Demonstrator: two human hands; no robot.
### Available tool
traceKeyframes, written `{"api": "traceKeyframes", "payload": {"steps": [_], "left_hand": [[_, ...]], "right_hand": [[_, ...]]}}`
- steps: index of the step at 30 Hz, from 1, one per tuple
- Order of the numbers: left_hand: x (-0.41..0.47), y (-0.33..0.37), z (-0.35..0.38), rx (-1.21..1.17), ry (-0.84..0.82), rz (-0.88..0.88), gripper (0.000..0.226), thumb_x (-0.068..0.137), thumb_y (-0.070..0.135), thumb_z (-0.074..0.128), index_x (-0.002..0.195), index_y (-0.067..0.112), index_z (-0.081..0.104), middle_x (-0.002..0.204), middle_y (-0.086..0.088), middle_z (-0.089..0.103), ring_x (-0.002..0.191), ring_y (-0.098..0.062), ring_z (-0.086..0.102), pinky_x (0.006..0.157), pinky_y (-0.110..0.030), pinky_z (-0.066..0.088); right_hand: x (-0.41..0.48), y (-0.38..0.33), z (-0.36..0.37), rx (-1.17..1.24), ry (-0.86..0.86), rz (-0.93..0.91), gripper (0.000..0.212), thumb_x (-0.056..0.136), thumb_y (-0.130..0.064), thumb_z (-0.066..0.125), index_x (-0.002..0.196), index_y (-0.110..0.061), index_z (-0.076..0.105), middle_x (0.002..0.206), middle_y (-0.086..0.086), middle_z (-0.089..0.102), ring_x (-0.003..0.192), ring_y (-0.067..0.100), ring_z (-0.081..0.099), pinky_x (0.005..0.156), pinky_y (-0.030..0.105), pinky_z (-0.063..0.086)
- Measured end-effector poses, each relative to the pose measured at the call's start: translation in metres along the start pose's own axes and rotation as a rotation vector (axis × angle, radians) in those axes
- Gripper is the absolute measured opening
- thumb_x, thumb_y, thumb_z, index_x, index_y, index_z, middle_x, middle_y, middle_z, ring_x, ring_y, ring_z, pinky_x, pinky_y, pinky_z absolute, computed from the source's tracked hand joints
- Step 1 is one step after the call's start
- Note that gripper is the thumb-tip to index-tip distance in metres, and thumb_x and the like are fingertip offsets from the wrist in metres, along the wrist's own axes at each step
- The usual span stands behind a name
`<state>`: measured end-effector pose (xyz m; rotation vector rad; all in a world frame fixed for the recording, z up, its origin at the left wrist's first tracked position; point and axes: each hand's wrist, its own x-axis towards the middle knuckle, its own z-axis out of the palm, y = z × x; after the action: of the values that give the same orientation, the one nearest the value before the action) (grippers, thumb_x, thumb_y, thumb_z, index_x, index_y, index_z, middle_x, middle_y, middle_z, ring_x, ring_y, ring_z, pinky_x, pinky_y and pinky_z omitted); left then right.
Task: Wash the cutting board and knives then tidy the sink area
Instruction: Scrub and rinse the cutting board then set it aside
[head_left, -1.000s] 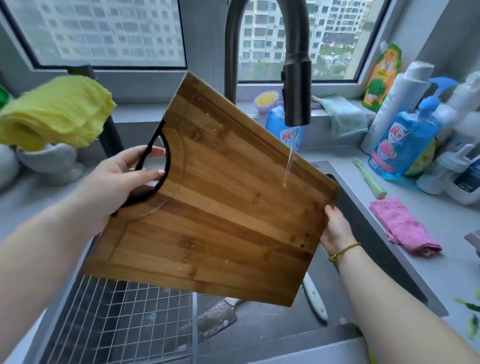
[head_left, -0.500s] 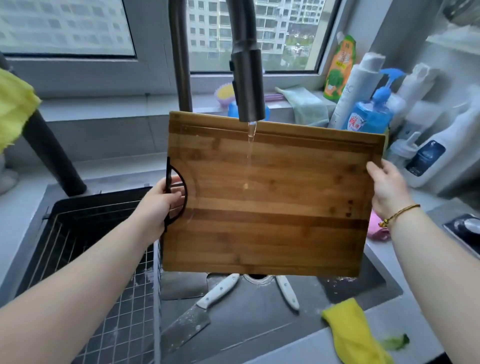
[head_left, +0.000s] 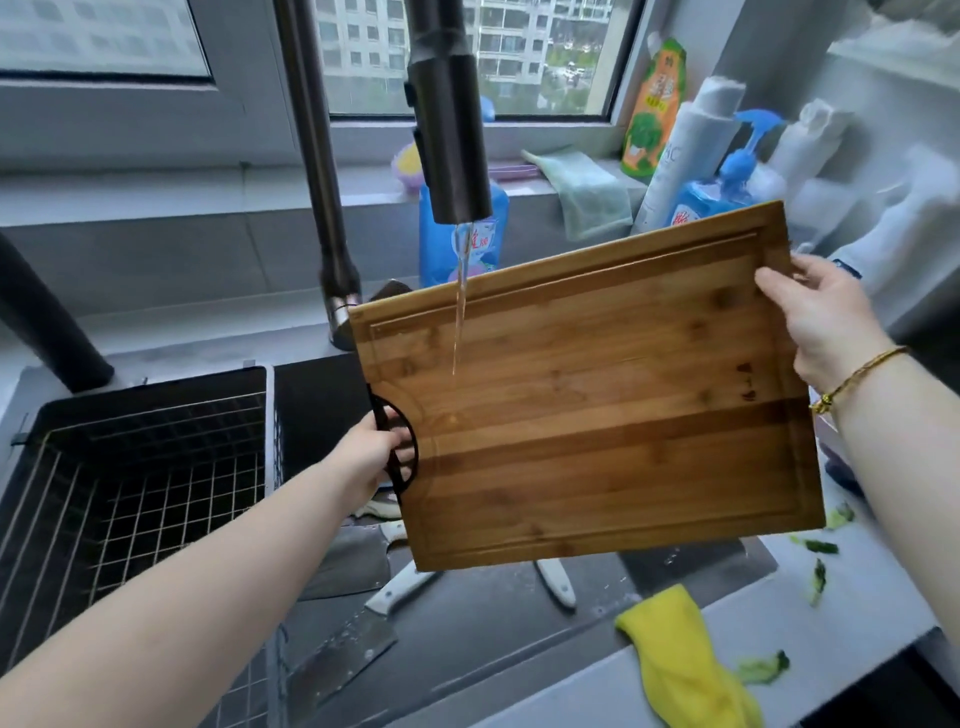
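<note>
A wooden cutting board (head_left: 613, 395) is held over the dark sink (head_left: 483, 613), tilted with its right end higher. My left hand (head_left: 369, 457) grips the black handle on its left edge. My right hand (head_left: 821, 317) holds its upper right corner. A thin stream of water from the dark faucet (head_left: 449, 119) lands on the board's upper left part. Below the board, white-handled knives lie in the sink: a cleaver (head_left: 353, 644), a second cleaver (head_left: 348, 561) and another knife handle (head_left: 556, 582).
A wire rack (head_left: 130, 499) fills the sink's left half. A yellow cloth (head_left: 680, 660) hangs over the front rim, with green scraps (head_left: 763, 667) on the counter. Soap bottles (head_left: 711, 182) and a green cloth (head_left: 587, 192) line the window sill and right counter.
The board has moved right and tilted, its right end rising. The water now lands nearer its left end. Both hands keep their hold.
</note>
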<state>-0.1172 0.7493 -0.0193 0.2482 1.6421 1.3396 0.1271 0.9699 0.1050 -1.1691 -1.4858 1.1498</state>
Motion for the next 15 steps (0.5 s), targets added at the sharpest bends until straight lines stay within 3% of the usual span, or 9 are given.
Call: {"api": "traceKeyframes", "payload": {"steps": [2,4,7,10,12,14,15], "left_hand": [[-0.002,-0.004,0.003,0.037,-0.029,-0.029,0.025,0.1,0.002,0.025,0.094,0.016,0.045,0.069,-0.002,0.046,0.048,-0.01,0.052,0.054,-0.026,0.04],[-0.003,-0.007,0.005,0.079,-0.043,-0.049,0.026,0.1,0.004,0.024,0.105,0.016,0.046,0.077,-0.003,0.052,0.062,-0.016,0.054,0.061,-0.031,0.044],[-0.004,-0.01,0.001,0.104,-0.062,-0.053,0.025,0.101,0.008,0.026,0.112,0.016,0.047,0.085,-0.006,0.055,0.071,-0.019,0.054,0.069,-0.032,0.046],[-0.007,-0.007,-0.01,0.149,-0.065,-0.022,0.023,0.101,0.014,0.03,0.115,0.019,0.048,0.087,-0.005,0.06,0.073,-0.021,0.058,0.072,-0.033,0.048],[-0.015,-0.002,-0.02,0.155,-0.072,0.01,0.019,0.1,0.016,0.035,0.112,0.02,0.049,0.085,-0.004,0.061,0.07,-0.02,0.058,0.065,-0.032,0.049],[-0.025,0.004,-0.03,0.149,-0.063,0.044,0.015,0.098,0.018,0.04,0.106,0.02,0.052,0.08,-0.004,0.063,0.065,-0.018,0.058,0.057,-0.027,0.048],[-0.03,0.006,-0.034,0.139,-0.062,0.061,0.013,0.098,0.019,0.041,0.102,0.019,0.054,0.074,-0.002,0.064,0.061,-0.017,0.058,0.053,-0.025,0.047]], "right_hand": [[0.001,-0.002,0.005,-0.034,0.005,0.0,0.034,0.092,-0.013,0.052,0.125,-0.013,0.049,0.084,-0.01,0.054,0.073,0.002,0.055,0.062,0.014,0.051],[0.003,-0.005,0.009,-0.051,0.004,-0.005,0.037,0.092,-0.013,0.053,0.128,-0.009,0.048,0.084,-0.01,0.053,0.074,0.004,0.053,0.076,0.024,0.051],[0.008,-0.004,0.015,-0.077,-0.011,0.001,0.039,0.091,-0.013,0.054,0.13,-0.008,0.047,0.099,-0.001,0.056,0.088,0.015,0.056,0.084,0.032,0.049],[0.011,0.003,0.018,-0.108,0.0,0.046,0.042,0.09,-0.014,0.055,0.13,-0.005,0.047,0.115,0.005,0.055,0.092,0.019,0.055,0.078,0.032,0.05],[0.014,0.01,0.02,-0.123,0.019,0.087,0.042,0.09,-0.015,0.056,0.13,-0.005,0.047,0.123,0.011,0.055,0.092,0.021,0.057,0.081,0.033,0.05],[0.013,0.019,0.022,-0.143,0.018,0.145,0.04,0.091,-0.015,0.054,0.129,-0.005,0.049,0.121,0.011,0.056,0.083,0.014,0.062,0.073,0.021,0.053],[0.013,0.024,0.024,-0.148,0.014,0.162,0.038,0.091,-0.014,0.053,0.128,-0.005,0.05,0.117,0.012,0.057,0.067,0.004,0.063,0.059,0.011,0.051]]}}
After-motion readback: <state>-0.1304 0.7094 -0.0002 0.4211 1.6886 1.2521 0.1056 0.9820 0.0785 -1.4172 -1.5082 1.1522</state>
